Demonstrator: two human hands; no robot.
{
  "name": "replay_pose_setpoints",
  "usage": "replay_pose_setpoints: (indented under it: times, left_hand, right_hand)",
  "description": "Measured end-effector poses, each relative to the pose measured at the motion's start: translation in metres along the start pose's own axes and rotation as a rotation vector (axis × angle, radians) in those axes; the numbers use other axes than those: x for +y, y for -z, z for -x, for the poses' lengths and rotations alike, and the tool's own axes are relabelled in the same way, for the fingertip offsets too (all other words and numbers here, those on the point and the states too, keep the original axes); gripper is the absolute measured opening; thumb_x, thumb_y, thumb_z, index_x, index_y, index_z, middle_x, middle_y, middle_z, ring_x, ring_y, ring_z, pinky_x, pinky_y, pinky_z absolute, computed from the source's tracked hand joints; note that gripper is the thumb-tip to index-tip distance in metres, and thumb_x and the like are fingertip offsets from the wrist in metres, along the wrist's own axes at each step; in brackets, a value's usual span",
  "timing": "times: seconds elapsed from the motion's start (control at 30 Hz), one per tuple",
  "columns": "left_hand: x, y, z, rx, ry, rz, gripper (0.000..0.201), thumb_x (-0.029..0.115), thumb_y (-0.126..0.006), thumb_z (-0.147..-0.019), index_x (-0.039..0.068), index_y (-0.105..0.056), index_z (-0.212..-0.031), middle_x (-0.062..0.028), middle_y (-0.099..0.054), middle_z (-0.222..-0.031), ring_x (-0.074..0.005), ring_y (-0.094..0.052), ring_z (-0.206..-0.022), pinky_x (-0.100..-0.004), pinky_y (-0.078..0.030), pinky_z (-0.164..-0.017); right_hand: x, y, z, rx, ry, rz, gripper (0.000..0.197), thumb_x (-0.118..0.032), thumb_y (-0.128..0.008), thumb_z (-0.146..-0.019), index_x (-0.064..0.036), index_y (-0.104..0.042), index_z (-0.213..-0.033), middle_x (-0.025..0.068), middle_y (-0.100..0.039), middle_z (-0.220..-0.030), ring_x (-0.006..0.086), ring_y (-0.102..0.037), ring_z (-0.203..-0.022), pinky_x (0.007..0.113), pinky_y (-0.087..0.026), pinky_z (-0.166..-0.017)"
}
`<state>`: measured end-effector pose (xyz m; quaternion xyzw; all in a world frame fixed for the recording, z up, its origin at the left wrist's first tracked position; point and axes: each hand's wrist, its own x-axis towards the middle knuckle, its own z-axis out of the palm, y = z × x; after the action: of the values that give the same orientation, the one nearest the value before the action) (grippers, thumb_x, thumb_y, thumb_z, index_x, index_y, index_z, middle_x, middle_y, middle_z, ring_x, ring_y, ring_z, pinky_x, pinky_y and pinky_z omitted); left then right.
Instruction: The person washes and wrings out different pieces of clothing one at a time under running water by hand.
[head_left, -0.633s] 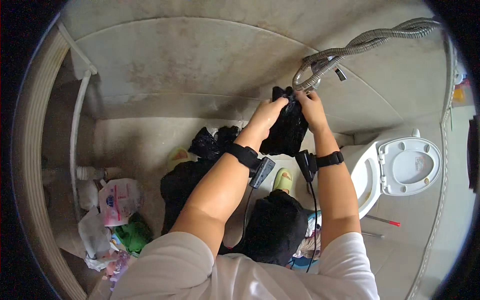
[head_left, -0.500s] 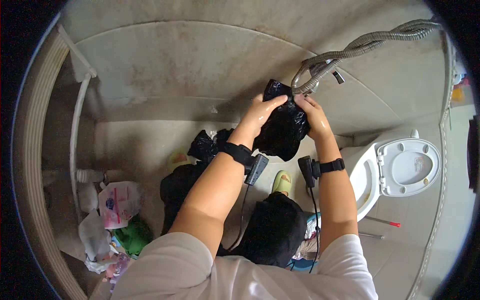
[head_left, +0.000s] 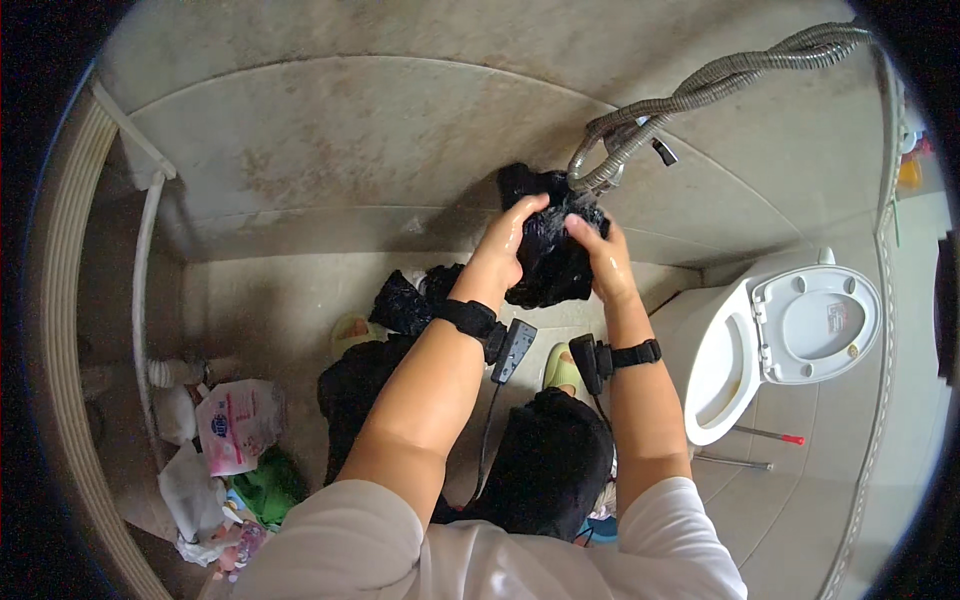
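Observation:
A wet, shiny black cloth (head_left: pixel 552 262) hangs bunched between my hands, below a metal tap (head_left: pixel 612 178) at the wall. Water runs onto its upper part. My left hand (head_left: pixel 503 245) grips the cloth's left side, the thumb lying over the front. On the right side, my right hand (head_left: pixel 607 258) is closed on it too, thumb on top and fingers mostly hidden behind. Both hands look wet. Another shiny black bunched piece (head_left: pixel 402 303) lies lower down, left of my left wrist.
Twisted metal hoses (head_left: pixel 740 82) loop over the tap. A white toilet (head_left: pixel 720 375) with its lid raised stands to the right. Plastic packs (head_left: pixel 240 420) and a green bag (head_left: pixel 268 488) lie at the left. My feet wear green slippers (head_left: pixel 562 368). Wrist straps with cables are on both forearms.
Both hands and the cloth have shifted slightly left. My right thumb has come farther over the front of the cloth, which is more bunched under the tap.

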<state>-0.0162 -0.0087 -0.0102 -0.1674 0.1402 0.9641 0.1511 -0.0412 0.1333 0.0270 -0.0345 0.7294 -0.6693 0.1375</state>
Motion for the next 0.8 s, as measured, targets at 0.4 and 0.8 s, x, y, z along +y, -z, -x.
replay_pose_setpoints:
  times: [0.4, 0.8]
  left_hand:
    - [-0.030, 0.027, -0.019, -0.312, -0.178, 0.096, 0.032, 0.025, -0.038, -0.093, 0.004, -0.054, -0.110, -0.0139, -0.059, -0.108, -0.0262, -0.059, -0.096, -0.0414, -0.048, -0.083]
    - [0.003, -0.003, 0.008, 0.097, -0.122, -0.080, 0.034, 0.027, -0.072, -0.075, 0.001, -0.064, -0.095, -0.0106, -0.066, -0.091, -0.0234, -0.064, -0.079, -0.0358, -0.051, -0.074]
  right_hand:
    - [-0.029, -0.080, 0.031, 0.219, 0.481, 0.991, 0.032, -0.032, -0.064, -0.080, -0.0075, -0.062, -0.101, 0.0184, -0.058, -0.102, 0.0367, -0.058, -0.093, 0.042, -0.047, -0.079]
    - [-0.011, 0.039, -0.035, 0.114, 0.052, 0.526, 0.045, -0.036, -0.053, -0.091, 0.0068, -0.059, -0.103, 0.0146, -0.065, -0.096, 0.0229, -0.061, -0.089, 0.033, -0.046, -0.079]
